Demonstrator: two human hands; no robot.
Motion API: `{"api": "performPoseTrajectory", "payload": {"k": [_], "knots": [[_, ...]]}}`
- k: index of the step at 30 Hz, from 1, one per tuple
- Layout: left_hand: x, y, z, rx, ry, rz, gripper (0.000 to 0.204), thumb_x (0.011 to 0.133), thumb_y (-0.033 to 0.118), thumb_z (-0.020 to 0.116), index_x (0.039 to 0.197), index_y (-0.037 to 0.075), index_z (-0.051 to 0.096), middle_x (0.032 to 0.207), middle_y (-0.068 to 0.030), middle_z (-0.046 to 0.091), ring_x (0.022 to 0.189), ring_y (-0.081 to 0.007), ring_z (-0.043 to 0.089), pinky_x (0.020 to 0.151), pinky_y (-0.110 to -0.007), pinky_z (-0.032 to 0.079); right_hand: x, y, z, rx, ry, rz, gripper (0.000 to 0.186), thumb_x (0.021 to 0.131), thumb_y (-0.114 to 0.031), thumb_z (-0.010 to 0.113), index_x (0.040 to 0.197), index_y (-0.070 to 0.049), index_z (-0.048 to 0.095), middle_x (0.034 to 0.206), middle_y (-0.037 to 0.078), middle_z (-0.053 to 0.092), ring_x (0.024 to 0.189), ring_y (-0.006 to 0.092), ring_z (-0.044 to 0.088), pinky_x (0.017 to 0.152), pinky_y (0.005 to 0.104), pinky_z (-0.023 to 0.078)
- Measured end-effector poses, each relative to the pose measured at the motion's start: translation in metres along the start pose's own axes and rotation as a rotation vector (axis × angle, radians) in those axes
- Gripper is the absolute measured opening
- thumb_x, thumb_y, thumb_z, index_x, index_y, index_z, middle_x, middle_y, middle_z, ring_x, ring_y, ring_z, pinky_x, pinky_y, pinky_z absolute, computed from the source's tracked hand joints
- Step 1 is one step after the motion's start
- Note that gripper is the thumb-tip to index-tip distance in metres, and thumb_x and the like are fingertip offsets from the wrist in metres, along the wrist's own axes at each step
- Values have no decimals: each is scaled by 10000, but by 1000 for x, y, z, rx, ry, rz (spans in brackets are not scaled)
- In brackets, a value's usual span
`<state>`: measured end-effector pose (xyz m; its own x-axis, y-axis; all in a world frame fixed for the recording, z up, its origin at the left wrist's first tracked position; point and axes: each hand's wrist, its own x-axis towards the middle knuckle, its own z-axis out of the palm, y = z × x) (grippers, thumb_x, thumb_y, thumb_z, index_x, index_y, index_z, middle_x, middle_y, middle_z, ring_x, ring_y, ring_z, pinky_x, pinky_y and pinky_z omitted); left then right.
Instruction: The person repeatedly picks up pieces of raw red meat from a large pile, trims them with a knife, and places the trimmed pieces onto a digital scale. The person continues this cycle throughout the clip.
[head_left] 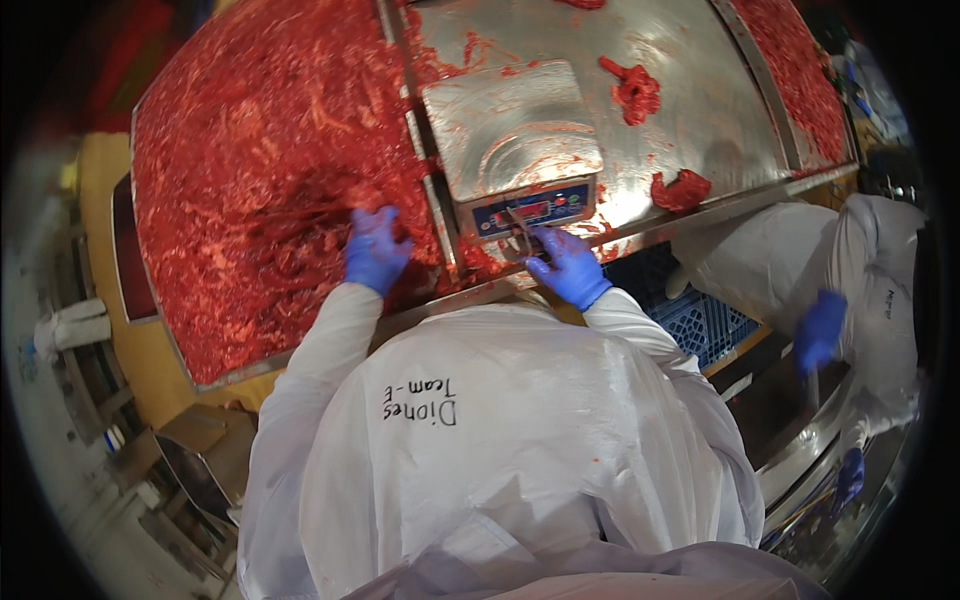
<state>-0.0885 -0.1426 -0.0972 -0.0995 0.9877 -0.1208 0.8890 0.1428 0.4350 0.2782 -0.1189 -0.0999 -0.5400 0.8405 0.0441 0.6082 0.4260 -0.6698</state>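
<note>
I wear blue gloves and a white coat. My left hand (375, 248) rests on a large heap of red minced meat (260, 150) that fills a steel trough, its fingers curled into the meat. My right hand (568, 268) lies at the front of a steel weighing scale (510, 125), fingers spread against the scale's display panel (532, 210), and holds nothing that I can see. The scale's pan is bare.
Small lumps of meat (634, 90) lie on the steel table (700, 120) right of the scale. A blue plastic crate (690, 315) stands below the table edge. At the right another person in white with a blue glove (820, 330) works.
</note>
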Motion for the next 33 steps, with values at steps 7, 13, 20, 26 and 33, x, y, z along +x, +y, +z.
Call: {"api": "performPoseTrajectory", "payload": {"k": [7,13,20,26,33], "knots": [[58,-38,-1,-110,-60,432,148,856,100,685,990,63,635,973,-184,664,973,-408,662,817,-502,529,3,-11,-3,-39,-40,21,514,897,-261,765,1356,-87,615,1052,156,717,953,374,702,838,501,566],[101,103,-99,-228,56,785,131,851,149,698,928,54,652,908,-150,673,920,-395,671,817,-477,529,1,-9,-1,-80,-41,68,480,898,-295,754,1308,-76,637,1039,170,705,958,393,691,850,514,553],[145,182,-71,-342,-138,848,338,840,111,727,1178,104,717,1217,-156,649,1146,-352,644,989,-419,543,2,-13,-6,8,-32,68,447,898,-297,753,1254,-46,651,1045,216,688,979,432,674,870,528,542],[131,74,-102,-301,147,359,458,872,117,743,1329,141,733,1505,-153,555,1324,-313,608,1076,-371,522,-22,-21,-24,365,39,246,407,959,-81,740,1344,-30,617,1157,131,698,1052,228,699,929,377,559],[92,27,-66,-244,266,239,466,917,146,712,1374,63,675,1446,-190,609,1152,-339,692,1000,-439,562,32,23,-81,614,827,257,352,1040,-89,677,1370,-21,576,1281,101,657,1178,188,625,1031,337,506]]}}
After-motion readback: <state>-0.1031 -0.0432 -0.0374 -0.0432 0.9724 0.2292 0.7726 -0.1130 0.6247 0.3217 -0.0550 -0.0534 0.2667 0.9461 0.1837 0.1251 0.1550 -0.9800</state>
